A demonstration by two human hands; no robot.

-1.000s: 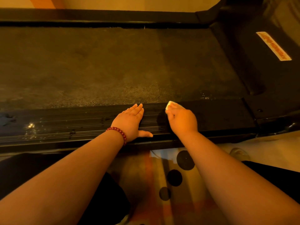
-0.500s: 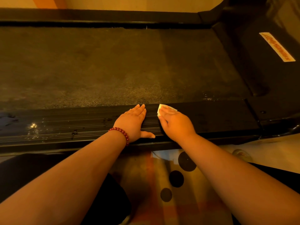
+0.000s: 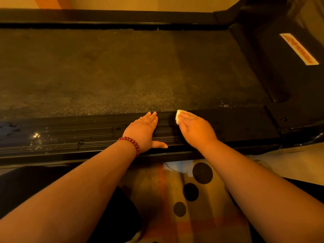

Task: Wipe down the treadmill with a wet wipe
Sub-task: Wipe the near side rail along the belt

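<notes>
On near treadmill rail (image 3: 236,127): right hand (image 3: 196,132) flat, pressing wet wipe (image 3: 180,115); left hand (image 3: 142,131) flat, bracing. Judged best: firm overlapping strokes along grooves (image 3: 87,137).

wipe (image 3: 179,115) mostly under right hand (image 3: 197,131), label (image 3: 299,49) illegible

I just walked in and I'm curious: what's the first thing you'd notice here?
Two hands meet in the middle on the treadmill's dark ribbed side rail. The left hand lies flat, with a red bead bracelet at its wrist, and the right hand presses a pale wet wipe onto the rail beside it. Behind them stretches the wide speckled treadmill belt, and a bright label stands out at the far right.
</notes>
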